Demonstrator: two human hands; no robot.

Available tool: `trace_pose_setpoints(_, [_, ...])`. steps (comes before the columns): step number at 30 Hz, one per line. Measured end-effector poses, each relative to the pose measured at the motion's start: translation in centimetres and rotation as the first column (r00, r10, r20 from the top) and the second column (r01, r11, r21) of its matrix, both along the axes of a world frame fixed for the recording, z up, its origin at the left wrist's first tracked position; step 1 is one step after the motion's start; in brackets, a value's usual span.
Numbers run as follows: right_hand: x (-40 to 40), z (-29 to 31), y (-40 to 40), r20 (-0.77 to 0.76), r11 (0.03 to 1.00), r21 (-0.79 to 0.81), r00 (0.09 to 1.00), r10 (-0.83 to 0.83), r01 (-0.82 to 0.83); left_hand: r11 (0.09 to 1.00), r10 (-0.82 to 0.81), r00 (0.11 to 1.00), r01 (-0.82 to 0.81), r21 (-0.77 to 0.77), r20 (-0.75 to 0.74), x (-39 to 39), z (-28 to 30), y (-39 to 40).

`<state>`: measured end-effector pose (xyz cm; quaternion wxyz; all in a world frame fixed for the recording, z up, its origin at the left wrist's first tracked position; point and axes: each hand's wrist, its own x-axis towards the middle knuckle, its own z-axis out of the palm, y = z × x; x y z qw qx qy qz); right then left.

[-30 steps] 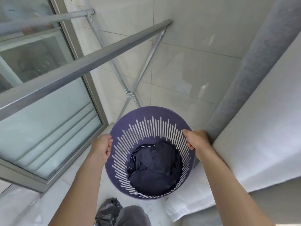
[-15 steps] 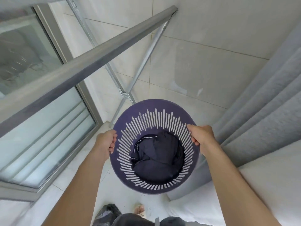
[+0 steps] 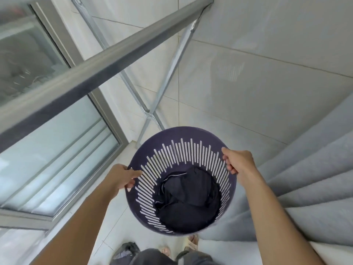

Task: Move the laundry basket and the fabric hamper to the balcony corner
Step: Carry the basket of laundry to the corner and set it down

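Basket-wise: no readable writing on the purple slotted laundry basket (image 3: 164,142). Left hand (image 3: 119,177) and right hand (image 3: 237,162) both grasp its rim on opposite sides, arms outstretched. Dark clothes (image 3: 186,197) sit inside; drying rack (image 3: 107,52) stands just beyond it.

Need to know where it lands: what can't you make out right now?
- Head view: floor under the laundry basket, hidden by the basket.
- Fabric hamper: not seen in frame.
- Basket bottom: covered by dark clothes.
- Left hand and right hand fingertips: behind the rim.
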<state>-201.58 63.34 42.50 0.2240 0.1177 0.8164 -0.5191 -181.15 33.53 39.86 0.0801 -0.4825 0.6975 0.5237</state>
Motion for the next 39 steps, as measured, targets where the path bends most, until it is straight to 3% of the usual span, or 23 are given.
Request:
trace_pose_setpoints(4, [-3.0,-1.7,0.8,0.04,0.999,-0.009,0.999,-0.036,0.037,0.991,-0.024,0.998,0.032,-0.13,0.063,-2.1,0.3,1.5])
trace_pose_setpoints(9, [-3.9,-4.0,2.9,0.107,0.998,-0.005,0.993,-0.058,0.059,0.991,-0.098,0.993,0.104,-0.09,0.062,-3.5,-1.0,3.0])
trace_pose_setpoints(17, [-3.0,-9.3,3.7,0.118,0.998,0.007,0.991,-0.064,0.063,0.996,-0.083,0.992,0.087,-0.032,0.1,-6.4,-6.8,2.0])
trace_pose_setpoints(26, [2.1,-14.7,2.0,0.201,0.984,-0.001,0.964,-0.176,0.18,0.99,0.006,0.99,0.014,-0.143,0.141,-10.8,-10.3,-0.5])
trace_pose_setpoints(35, [6.2,-20.2,2.3,0.314,0.983,-0.047,0.937,-0.152,0.175,0.991,0.075,0.943,-0.036,-0.127,0.323,-8.0,-18.9,-1.0])
trace_pose_setpoints(39, [6.3,-22.2,2.1,0.336,0.985,-0.013,0.929,-0.156,0.17,0.992,0.126,0.935,-0.111,-0.062,0.332,-6.4,-22.8,-0.7])
